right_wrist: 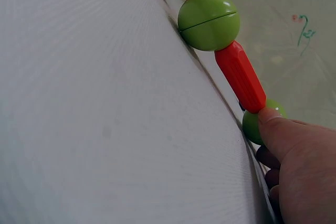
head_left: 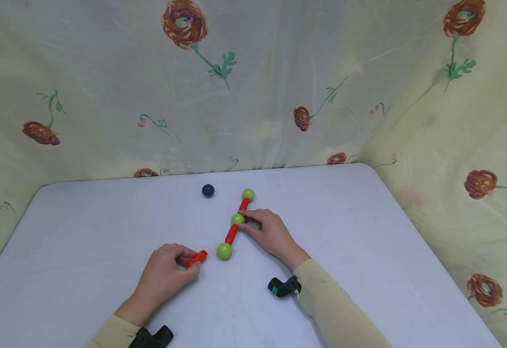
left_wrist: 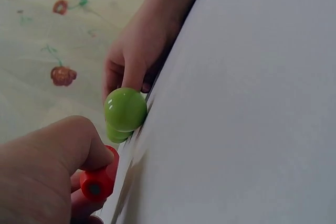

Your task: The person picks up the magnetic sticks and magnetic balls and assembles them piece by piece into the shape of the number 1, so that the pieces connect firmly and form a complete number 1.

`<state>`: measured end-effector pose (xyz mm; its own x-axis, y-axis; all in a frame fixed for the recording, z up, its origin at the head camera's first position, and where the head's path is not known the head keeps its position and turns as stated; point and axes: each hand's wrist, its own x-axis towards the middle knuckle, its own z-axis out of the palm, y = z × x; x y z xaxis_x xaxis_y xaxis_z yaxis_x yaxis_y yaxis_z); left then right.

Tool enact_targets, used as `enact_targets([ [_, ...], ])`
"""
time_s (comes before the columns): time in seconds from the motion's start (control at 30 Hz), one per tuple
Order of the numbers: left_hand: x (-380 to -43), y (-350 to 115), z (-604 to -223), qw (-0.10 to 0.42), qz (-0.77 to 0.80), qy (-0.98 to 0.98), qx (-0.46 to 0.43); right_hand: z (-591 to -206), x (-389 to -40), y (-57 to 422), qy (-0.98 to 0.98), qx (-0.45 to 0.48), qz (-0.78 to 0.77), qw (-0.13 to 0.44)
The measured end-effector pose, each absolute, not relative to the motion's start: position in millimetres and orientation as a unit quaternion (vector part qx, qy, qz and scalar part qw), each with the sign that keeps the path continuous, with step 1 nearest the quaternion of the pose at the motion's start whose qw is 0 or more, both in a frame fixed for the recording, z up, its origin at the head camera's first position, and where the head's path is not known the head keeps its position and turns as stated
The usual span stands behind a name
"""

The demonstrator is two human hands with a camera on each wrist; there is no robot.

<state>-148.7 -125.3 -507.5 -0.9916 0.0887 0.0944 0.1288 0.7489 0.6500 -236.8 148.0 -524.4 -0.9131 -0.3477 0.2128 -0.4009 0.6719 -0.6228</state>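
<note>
Dark blue ball [head_left: 208, 190] near the far edge of the white table [head_left: 362, 237], left of and apart from a slanting row [head_left: 236, 220] of alternating green balls and red bars. Along the row, from far to near: far green ball [head_left: 248, 194], far red bar [head_left: 244, 205], middle green ball [head_left: 238, 219], near red bar [head_left: 232, 234], near green ball [head_left: 224, 251]. Left grip [head_left: 168, 270] drawn in, with thumb and fingers pinching a loose red bar [head_left: 196, 259], its tip just beside the near green ball across a narrow gap. Right grip [head_left: 272, 234] likewise nearly closed, with thumb and forefinger at the middle green ball, partly covering it. In the way: near green ball, between the loose red bar and the rest of the row; right grip, close along the row's right side. Nearer the viewer: black wrist devices [head_left: 284, 287] at both beige sleeves [head_left: 336, 299]. Beyond the far edge and along the right: flower-patterned cloth [head_left: 258, 72], upright. Edges and room: short strip of table from far green ball to far edge; rounded far corners, well apart from both hands; broad white surface from left grip to left edge, and from right grip to right edge.
</note>
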Motion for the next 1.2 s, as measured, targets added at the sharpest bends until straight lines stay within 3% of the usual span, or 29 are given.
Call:
enact_targets([
  [0.7,-136.3,-106.3,-506.7,0.032,-0.366,-0.928,-0.062,-523.8,-236.5,147.7,-0.915,0.203,0.347,0.036],
  [1.2,-134.0,-98.0,-508.2,0.064,-0.365,-0.925,-0.084,-524.2,-236.6,147.3,-0.916,0.202,0.345,0.038],
])
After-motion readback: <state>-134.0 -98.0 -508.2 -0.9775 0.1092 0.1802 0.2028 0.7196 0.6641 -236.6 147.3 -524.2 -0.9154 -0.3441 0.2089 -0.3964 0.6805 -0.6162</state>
